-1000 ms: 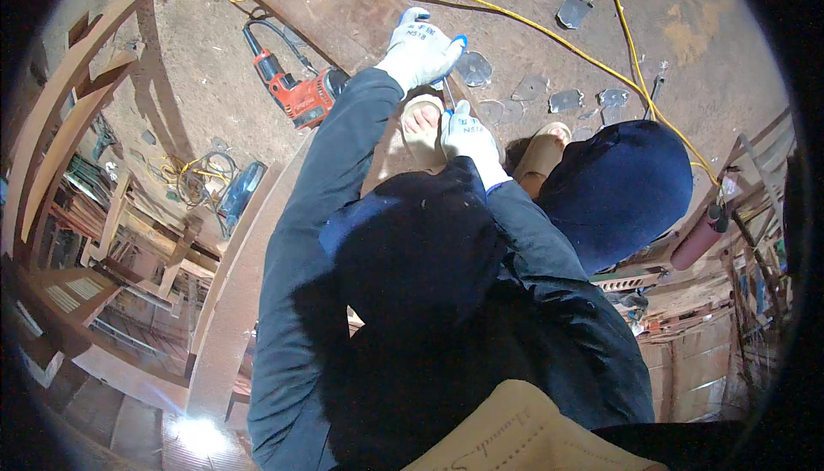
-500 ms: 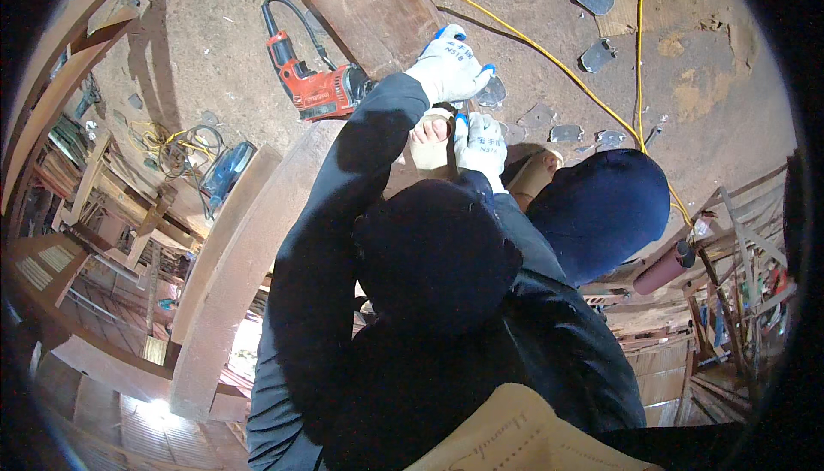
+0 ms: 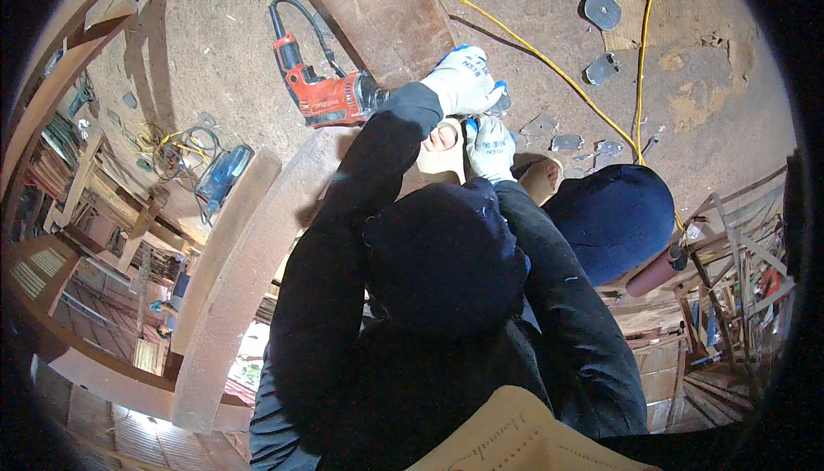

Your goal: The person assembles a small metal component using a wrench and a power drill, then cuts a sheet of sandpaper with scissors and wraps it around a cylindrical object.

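Tan piece (image 3: 439,155): pale, rounded, low on the dusty floor (image 3: 730,85) between both gloves, just below the dark board (image 3: 386,16) and right of the red drill (image 3: 322,98).
Curved plank (image 3: 232,299): long, pale timber running from lower left up towards the tan piece.
Yellow cord (image 3: 515,33): crosses the floor above the hands, apart from them.
Left hand (image 3: 463,81): white glove with blue tips, fingers curled together just above the tan piece's far end. Whether they clamp anything cannot be told.
Right hand (image 3: 491,147): same glove, fingers close together and pressed against the piece's right edge.
Blue tool (image 3: 223,175): lies beside coiled wire, well apart from the hands.
Doing it well: by my judgement, the right hand should brace the piece from the side while the left works from above, with both staying clear of the drill's cable.
Change from half a second ago: the drill and both gloves sit slightly lower and further right in view. The hands keep the same hold about the piece.
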`<state>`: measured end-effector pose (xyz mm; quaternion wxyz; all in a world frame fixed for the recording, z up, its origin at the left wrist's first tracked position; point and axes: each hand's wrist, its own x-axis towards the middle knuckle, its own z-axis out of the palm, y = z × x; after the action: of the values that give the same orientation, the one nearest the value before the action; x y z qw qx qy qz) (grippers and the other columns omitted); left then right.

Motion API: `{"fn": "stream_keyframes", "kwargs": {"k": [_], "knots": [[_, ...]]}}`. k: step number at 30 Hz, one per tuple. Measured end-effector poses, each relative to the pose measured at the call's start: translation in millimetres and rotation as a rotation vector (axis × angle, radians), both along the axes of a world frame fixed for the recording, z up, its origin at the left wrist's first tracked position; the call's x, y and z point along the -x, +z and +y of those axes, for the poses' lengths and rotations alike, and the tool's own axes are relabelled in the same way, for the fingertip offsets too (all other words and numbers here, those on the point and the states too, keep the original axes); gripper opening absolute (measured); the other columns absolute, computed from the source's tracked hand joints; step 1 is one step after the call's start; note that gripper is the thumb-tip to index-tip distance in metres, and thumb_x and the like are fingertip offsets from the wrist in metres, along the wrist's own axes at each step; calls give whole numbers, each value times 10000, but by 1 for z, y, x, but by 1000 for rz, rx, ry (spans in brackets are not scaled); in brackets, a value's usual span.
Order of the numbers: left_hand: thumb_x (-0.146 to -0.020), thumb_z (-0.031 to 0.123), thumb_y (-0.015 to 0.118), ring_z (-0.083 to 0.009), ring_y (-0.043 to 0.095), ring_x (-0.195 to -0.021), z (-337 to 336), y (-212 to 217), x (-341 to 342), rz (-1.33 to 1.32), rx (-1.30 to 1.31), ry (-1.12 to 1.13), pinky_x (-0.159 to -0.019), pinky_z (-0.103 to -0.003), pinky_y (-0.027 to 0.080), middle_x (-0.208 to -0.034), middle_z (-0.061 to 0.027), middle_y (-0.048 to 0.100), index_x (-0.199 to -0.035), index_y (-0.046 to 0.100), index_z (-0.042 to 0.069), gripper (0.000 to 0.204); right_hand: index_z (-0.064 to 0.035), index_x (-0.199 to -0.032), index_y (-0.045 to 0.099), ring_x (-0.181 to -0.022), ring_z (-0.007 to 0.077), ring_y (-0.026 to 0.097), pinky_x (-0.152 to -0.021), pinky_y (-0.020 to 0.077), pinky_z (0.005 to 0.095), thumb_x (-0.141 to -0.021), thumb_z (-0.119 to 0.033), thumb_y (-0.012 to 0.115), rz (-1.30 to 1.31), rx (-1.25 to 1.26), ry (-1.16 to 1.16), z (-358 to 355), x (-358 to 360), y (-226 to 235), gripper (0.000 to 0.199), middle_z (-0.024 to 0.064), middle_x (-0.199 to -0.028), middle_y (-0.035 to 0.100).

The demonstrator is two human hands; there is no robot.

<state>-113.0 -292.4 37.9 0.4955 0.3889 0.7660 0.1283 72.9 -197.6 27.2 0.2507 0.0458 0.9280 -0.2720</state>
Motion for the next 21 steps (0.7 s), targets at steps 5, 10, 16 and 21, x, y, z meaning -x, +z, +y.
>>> {"fn": "stream_keyframes", "kwargs": {"k": [5, 10, 16, 21], "knots": [[-932, 429, 374, -331, 572, -1031, -1, 2, -2, 41, 38, 5, -956, -428, 381, -933, -176, 675, -808, 716, 57, 520, -61, -904, 546, -782, 321, 573, -669, 460, 427, -867, -281, 555, 75, 0, -13, -2, 8, 5, 223, 145, -841, 566], [-908, 384, 416, -286, 583, -1013, 4, 14, 8, 66, 122, 8, -923, -446, 403, -953, -142, 677, -833, 714, 89, 425, 5, -1062, 584, -790, 326, 638, -667, 501, 413, -911, -301, 508, 52, -68, -129, -10, 18, 36, 349, 197, -889, 653], [-829, 272, 623, -296, 585, -919, -26, 36, -75, 944, -123, 1194, -837, -448, 460, -995, -93, 634, -1079, 610, 130, 288, -11, -942, 579, -685, 325, 638, -608, 510, 423, -947, -267, 437, 48, -33, -47, -14, 35, 82, 293, 177, -715, 626], [-873, 304, 645, -273, 599, -973, -50, 35, -132, -1562, -577, 2303, -878, -441, 484, -999, -75, 649, -1039, 598, 134, 242, -23, -849, 552, -688, 323, 632, -607, 509, 419, -948, -246, 432, 75, 46, 67, -7, 43, 109, 272, 178, -718, 610]]}}
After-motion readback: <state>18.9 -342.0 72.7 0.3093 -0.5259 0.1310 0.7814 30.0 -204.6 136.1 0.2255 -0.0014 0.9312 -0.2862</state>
